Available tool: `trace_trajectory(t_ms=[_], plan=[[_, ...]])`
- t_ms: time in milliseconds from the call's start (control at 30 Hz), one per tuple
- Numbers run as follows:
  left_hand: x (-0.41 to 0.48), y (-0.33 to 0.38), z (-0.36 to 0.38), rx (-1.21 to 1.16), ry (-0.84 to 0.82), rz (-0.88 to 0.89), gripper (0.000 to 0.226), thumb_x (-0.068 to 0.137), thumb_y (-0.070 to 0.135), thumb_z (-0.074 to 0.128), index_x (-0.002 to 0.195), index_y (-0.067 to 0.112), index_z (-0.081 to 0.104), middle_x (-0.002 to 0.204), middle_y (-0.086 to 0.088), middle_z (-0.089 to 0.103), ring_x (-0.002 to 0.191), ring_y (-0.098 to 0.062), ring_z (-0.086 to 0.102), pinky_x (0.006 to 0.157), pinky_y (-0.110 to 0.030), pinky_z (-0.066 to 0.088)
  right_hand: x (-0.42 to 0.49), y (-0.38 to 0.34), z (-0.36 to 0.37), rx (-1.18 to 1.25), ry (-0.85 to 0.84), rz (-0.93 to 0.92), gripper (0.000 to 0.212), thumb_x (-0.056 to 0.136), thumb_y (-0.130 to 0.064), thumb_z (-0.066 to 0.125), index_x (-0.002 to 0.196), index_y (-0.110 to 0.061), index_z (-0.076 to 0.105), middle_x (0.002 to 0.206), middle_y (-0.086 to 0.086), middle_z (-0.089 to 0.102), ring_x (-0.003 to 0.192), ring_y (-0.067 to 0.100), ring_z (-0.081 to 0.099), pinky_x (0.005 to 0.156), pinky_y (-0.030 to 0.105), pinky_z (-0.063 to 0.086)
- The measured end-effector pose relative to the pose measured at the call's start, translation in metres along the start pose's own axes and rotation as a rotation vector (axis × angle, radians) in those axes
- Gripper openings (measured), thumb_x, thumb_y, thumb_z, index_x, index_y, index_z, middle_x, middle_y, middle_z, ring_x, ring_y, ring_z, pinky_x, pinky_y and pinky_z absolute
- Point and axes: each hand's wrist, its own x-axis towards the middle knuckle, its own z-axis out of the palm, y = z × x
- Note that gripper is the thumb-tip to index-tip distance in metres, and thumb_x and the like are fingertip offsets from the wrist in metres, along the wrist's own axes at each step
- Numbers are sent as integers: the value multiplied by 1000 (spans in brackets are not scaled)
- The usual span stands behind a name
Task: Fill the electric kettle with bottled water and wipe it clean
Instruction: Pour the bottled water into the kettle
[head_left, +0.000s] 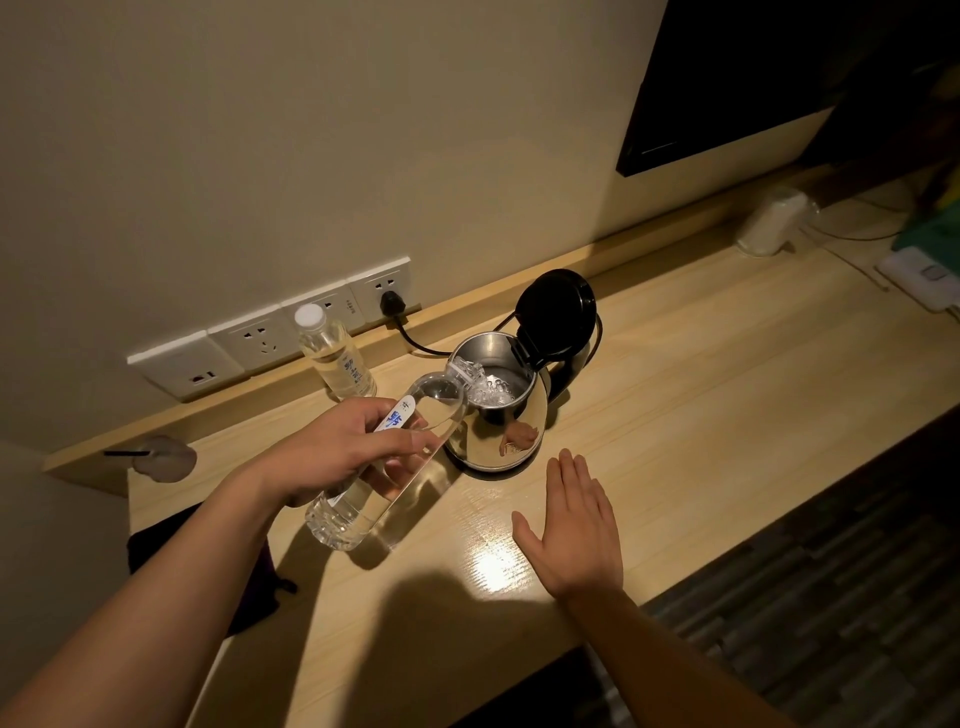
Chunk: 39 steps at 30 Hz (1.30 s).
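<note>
A steel electric kettle (511, 426) stands on the wooden desk (701, 405) with its black lid (557, 306) flipped up. My left hand (337, 447) grips an uncapped clear water bottle (374, 499), tipped so its mouth is over the kettle's rim. Water splashes inside the kettle. My right hand (571, 525) lies flat on the desk, fingers together, just in front of the kettle and holding nothing. A second, capped water bottle (335, 353) stands upright behind, near the wall.
Wall sockets (270, 332) line the wall, with the kettle's black plug (389, 302) in one. A dark purple cloth (254, 571) lies at the desk's left front. A white cup-like object (769, 226) and cables sit at the far right. A dark screen (737, 78) hangs above.
</note>
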Motion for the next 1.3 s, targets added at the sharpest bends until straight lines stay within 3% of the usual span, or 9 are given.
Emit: trace_trajectory(t_ms=[300,500,767,1000,1300], plan=[[0,5,-2,12,0,-24,89,53,70,86,107,2,69,86,-7,77,73,-22,72,63,-30,59,0,0,1,-2,7,2,89,97,-71,24,164,-14,11,173,4,3,160,19,-3,129,41,10],[0,6,-2,7,-15,-45,95,52,68,89,108,-5,66,86,-8,76,72,-23,71,63,-33,58,0,1,2,-13,13,4,88,97,-71,25,164,-14,13,173,5,6,160,20,0,129,41,10],[-2,13,-2,23,-21,-42,88,49,72,87,99,3,69,83,-8,76,70,-21,72,62,-30,59,0,1,2,-12,19,1,88,97,-70,28,164,-13,15,173,6,8,160,20,2,129,41,12],[0,16,-6,73,-6,-47,97,46,76,86,103,0,69,91,-15,77,75,-25,74,63,-30,60,0,1,2,-14,15,0,88,97,-70,25,164,-14,12,173,5,4,160,20,-1,129,41,8],[1,19,-12,129,-9,-46,83,58,69,83,102,0,72,85,-12,78,72,-21,74,63,-27,59,0,0,1,-15,20,-1,88,97,-70,26,164,-14,14,173,6,6,160,21,1,129,40,8]])
